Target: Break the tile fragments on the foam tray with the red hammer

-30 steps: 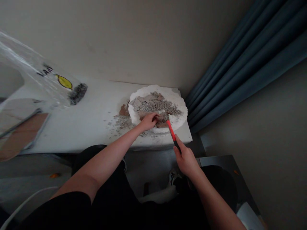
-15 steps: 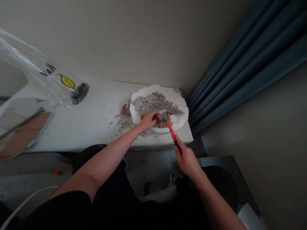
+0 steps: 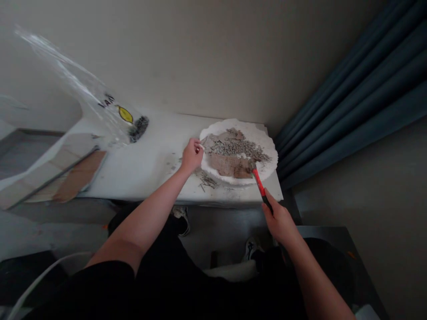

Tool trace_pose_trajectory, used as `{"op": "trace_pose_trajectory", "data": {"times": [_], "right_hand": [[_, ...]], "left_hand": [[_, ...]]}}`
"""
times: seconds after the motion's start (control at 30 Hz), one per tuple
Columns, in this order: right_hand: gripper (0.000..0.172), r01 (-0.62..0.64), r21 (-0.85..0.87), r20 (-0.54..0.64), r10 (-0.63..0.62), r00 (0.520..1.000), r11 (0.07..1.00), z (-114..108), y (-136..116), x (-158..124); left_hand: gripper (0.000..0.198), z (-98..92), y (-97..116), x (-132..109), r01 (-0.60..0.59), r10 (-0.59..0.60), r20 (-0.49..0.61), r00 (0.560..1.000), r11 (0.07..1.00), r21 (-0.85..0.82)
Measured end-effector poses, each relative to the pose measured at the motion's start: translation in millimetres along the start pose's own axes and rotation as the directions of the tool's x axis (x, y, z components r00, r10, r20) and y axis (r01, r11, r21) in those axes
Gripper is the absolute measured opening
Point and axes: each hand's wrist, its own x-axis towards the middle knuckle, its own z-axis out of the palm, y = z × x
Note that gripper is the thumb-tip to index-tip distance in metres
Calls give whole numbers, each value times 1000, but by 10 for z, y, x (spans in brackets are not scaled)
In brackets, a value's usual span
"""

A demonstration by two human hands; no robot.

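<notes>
The left hand [image 3: 191, 155] has drawn back to the white foam disc's [image 3: 269, 155] edge, its fingers [image 3: 199, 144] pinched narrow, any held bit unclear. The right hand [image 3: 279, 222] wraps a red hammer [image 3: 260, 184] resting on the disc. The grey rubble [image 3: 233, 149] looks light, crumbly and fragile, best taken by its burlap backing [image 3: 230, 165].

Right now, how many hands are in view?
2: the left hand at the rim of the white disc on the table, and the right hand gripping the red-handled hammer by the table's front edge. No others show.
</notes>
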Motion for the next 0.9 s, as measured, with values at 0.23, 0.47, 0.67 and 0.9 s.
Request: {"op": "trace_pose_trajectory", "data": {"times": [0.23, 0.47, 0.67, 0.9], "right_hand": [[59, 17, -21, 9, -17, 1000, 1000, 20, 46, 33], [59, 12, -48, 24, -11, 1000, 999, 33, 66, 36], [60, 7, -49, 38, -5, 999, 999, 41, 68, 40], [58, 2, -81, 28, 0, 1000, 997, 28, 33, 36]], "left_hand": [[6, -195, -424, -283, -20, -184, 434, 882, 905, 424], [11, 33, -537, -735, -207, -49, 630, 775, 922, 327], [8, -17, -525, -646, -142, -105, 537, 837, 906, 399], [22, -154, -460, -396, 77, -168, 254, 953, 940, 331]]}}
